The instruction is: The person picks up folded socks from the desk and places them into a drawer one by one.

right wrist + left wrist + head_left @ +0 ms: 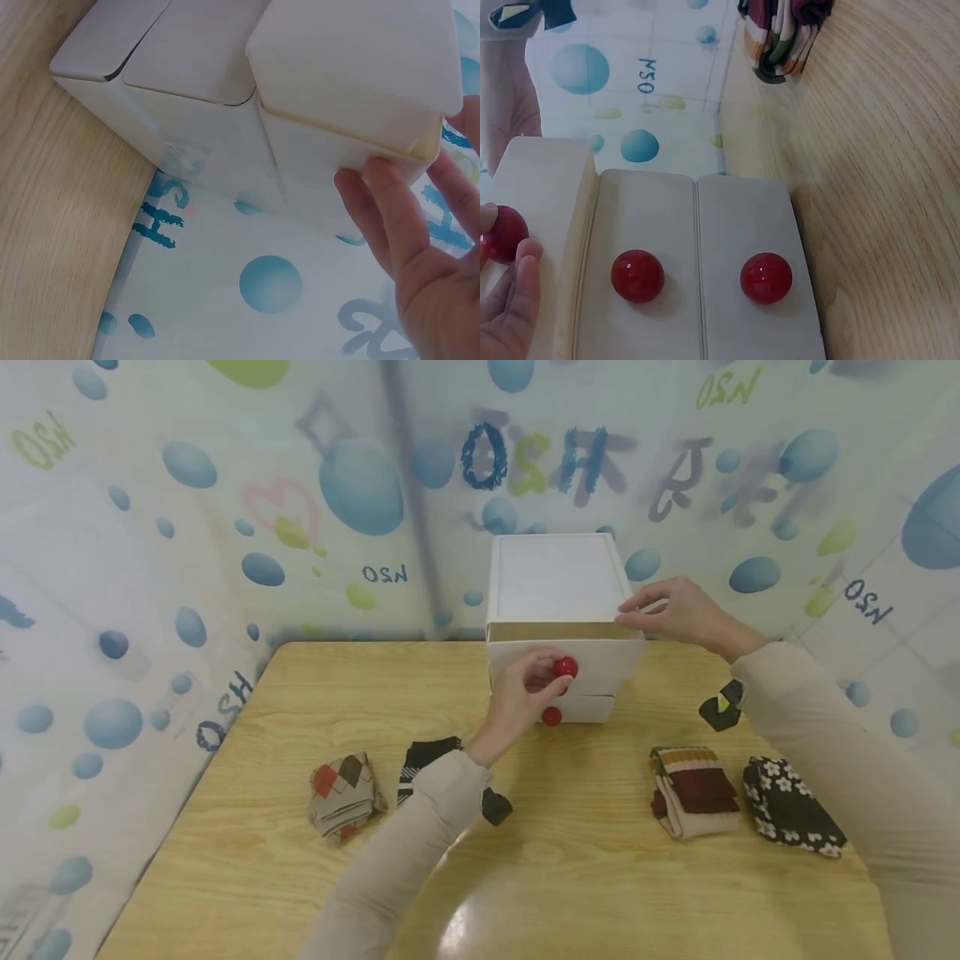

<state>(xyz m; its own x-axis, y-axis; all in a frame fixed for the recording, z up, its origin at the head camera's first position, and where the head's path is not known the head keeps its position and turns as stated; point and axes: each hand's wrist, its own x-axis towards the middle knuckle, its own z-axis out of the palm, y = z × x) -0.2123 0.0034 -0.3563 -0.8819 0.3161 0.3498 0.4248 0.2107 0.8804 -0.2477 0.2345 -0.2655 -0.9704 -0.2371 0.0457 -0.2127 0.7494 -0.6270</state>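
Wood-grain table (585,893) | white drawer box (558,577) | argyle bundle (345,795) | black-white bundle (426,755) | maroon-banded bundle (696,793) | black floral bundle (793,807)

Drawer unit (558,577) on table (600,893), behind cloths (348,797)

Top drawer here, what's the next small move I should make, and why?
Probably ease the top drawer a little further out with the left hand: that hand pinches its red knob, the drawer is only partly open, and the right hand touches the cabinet, so it could steady it.
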